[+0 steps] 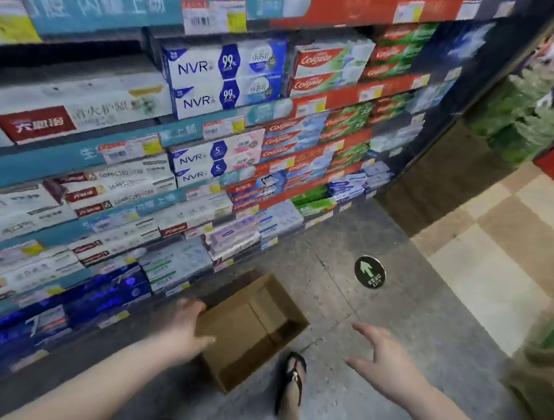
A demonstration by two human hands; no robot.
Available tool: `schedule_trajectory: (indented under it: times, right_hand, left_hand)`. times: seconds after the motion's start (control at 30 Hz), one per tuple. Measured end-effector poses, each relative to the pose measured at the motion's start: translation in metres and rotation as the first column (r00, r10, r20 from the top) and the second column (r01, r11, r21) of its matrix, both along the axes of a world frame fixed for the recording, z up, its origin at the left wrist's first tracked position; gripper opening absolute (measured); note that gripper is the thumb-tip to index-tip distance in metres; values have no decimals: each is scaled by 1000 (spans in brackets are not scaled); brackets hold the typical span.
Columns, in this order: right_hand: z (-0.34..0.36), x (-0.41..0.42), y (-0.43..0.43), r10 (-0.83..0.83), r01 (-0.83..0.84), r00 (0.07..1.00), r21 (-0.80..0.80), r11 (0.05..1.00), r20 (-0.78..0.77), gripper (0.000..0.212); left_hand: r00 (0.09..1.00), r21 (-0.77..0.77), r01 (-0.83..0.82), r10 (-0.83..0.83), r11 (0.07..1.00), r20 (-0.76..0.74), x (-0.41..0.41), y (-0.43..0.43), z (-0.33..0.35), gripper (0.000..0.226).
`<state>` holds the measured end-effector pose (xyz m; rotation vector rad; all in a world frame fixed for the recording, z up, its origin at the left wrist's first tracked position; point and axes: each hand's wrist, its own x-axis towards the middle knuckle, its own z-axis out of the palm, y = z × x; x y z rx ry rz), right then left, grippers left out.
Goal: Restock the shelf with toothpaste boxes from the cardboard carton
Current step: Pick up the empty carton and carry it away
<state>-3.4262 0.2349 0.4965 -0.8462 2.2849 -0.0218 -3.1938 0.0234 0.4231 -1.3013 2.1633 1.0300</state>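
Note:
An open brown cardboard carton [252, 328] stands on the grey floor at the foot of the shelf, and its inside looks bare, with no boxes visible. My left hand [188, 327] is spread open over the carton's left edge, holding nothing. My right hand [386, 363] hovers open above the floor to the right of the carton, fingers apart. The shelf unit [189, 128] fills the left and upper view, its tiers packed with toothpaste boxes: white and blue NVR boxes [227, 78], red Colgate boxes [324, 70], and dark blue boxes [93, 297] on the lowest tier.
My right foot in a dark sandal [292, 378] stands just right of the carton's near corner. A round green arrow sticker [370, 272] marks the floor. Another brown carton [545, 377] sits at the right edge. Beige checkered tiles and a display of green packs [524, 121] lie beyond.

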Motion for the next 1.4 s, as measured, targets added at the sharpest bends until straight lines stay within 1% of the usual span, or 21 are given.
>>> schedule_trajectory:
  times: [0.13, 0.2, 0.3, 0.4, 0.53, 0.67, 0.8, 0.9, 0.97, 1.07, 1.17, 1.33, 1.4]
  right_hand:
    - [-37, -95, -43, 214, -220, 973, 62, 974, 81, 65]
    - [-53, -134, -65, 287, -295, 951, 67, 953, 115, 66]
    - [-80, -177, -95, 360, -373, 920, 62, 926, 153, 67]
    - [-114, -202, -117, 394, -415, 899, 83, 906, 189, 65]
    - [-172, -214, -139, 443, -485, 861, 138, 864, 250, 64]
    - [-242, -215, -158, 438, -487, 860, 169, 857, 262, 64]
    - [-323, -213, -171, 423, -485, 863, 221, 846, 277, 64]
    - [-388, -212, -175, 406, -475, 869, 247, 845, 281, 64]
    - [-432, -210, -176, 408, -473, 874, 265, 840, 266, 66]
    - [-493, -204, -173, 416, -468, 882, 307, 829, 221, 68]
    - [-546, -201, -171, 424, -468, 883, 322, 823, 202, 71]
    - [-610, -202, -166, 375, -407, 913, 309, 860, 159, 77]
    - [-628, -206, -162, 360, -390, 920, 300, 870, 151, 78]
  left_hand:
    - [974, 47, -227, 226, 973, 33, -49, 15, -22, 70]
    - [950, 77, -311, 308, 947, 45, -72, 24, -29, 72]
    - [936, 26, -324, 316, 946, 152, -100, 31, -36, 72]
    - [922, 1, -361, 357, 933, 151, -116, 34, -53, 68]
    - [878, 60, -448, 427, 892, 215, -124, 34, -95, 74]
    - [844, 46, -497, 470, 867, 259, -128, 24, -158, 76]
    - [774, 40, -595, 559, 803, 298, -124, 20, -249, 81]
    - [730, -10, -641, 613, 768, 302, -115, 26, -316, 84]
    - [727, -50, -639, 623, 768, 289, -109, 31, -358, 86]
    - [731, -68, -619, 606, 782, 313, -100, 41, -415, 90]
    - [702, -99, -642, 635, 760, 321, -92, 49, -463, 95]
    - [643, -134, -689, 686, 712, 340, -77, 61, -525, 103]
    - [606, -132, -728, 721, 673, 335, -72, 65, -544, 108]
